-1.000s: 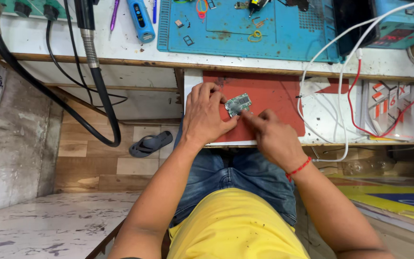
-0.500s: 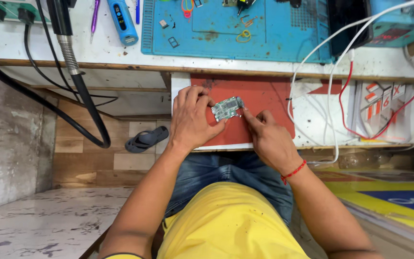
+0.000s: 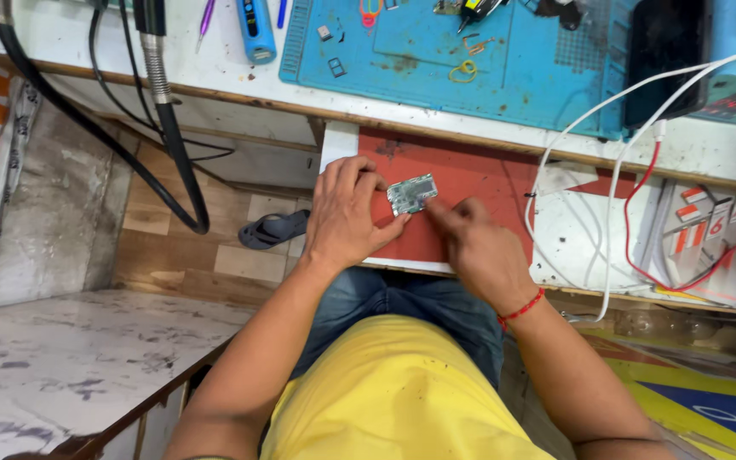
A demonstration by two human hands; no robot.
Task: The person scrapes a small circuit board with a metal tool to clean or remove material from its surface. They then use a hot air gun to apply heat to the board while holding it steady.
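A small greenish circuit board [image 3: 411,193] is held over a red pull-out shelf [image 3: 470,175] below the bench edge. My left hand [image 3: 344,213] grips the board by its left side, with fingers above it and thumb below. My right hand [image 3: 479,247], with a red thread around the wrist, has its fingertips at the board's lower right corner. Whether the right fingers pinch the board or just touch it cannot be told.
A blue work mat [image 3: 487,60] with small parts lies on the white bench above. White and red cables [image 3: 632,187] hang at the right. Black hoses [image 3: 163,119] hang at the left over a tiled floor with a sandal [image 3: 270,228].
The view has shifted, so the hands and board sit slightly lower and to the right. Both hands keep the same hold on the board.
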